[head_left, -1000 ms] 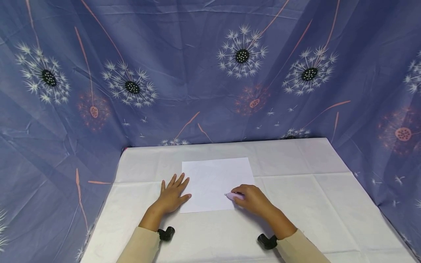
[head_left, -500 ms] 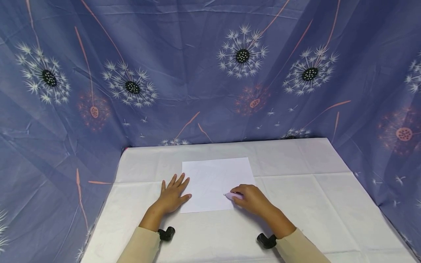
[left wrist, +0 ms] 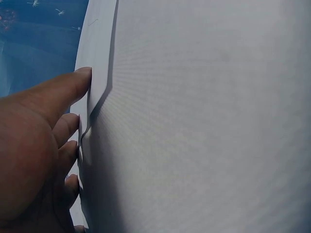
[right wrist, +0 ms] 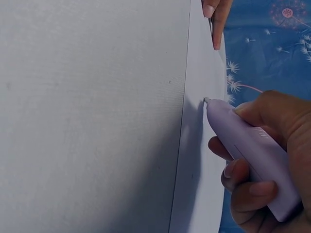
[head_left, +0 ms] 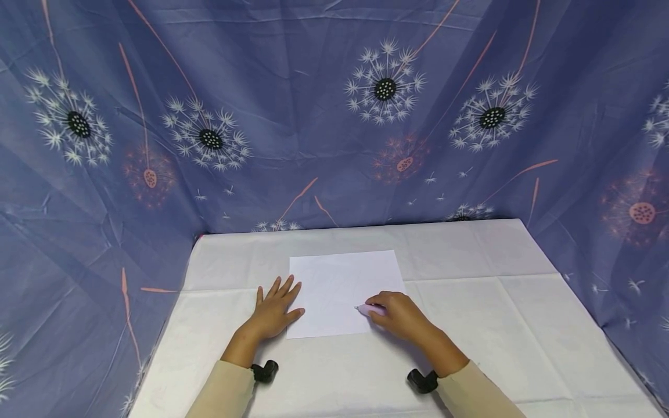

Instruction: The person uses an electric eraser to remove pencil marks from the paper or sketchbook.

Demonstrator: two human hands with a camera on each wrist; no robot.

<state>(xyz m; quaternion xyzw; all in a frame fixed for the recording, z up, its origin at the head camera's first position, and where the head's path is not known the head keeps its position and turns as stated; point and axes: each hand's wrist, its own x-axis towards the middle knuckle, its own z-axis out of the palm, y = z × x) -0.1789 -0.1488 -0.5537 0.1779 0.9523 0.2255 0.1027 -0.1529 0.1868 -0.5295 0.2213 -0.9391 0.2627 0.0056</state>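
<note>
The fingers [right wrist: 256, 190] of the right hand [head_left: 401, 318] are curled firmly around a lilac pen-shaped tool [right wrist: 252, 150]. Its long axis runs leftward out of these fingers, and its thin tip [right wrist: 206, 100] is at the white sheet [head_left: 334, 284], which extends mostly to their left. Whether the tip touches the paper, I cannot tell. Farther left, well apart from the tool, the left hand [head_left: 270, 316] rests at the left edge of the sheet, its fingers spread apart. Around them is the white-covered surface [head_left: 481, 331]. Only the right wrist view shows small white marks [right wrist: 261, 133] on the tool; only the left wrist view shows clearly a thin line [left wrist: 93, 22] on the sheet.
</note>
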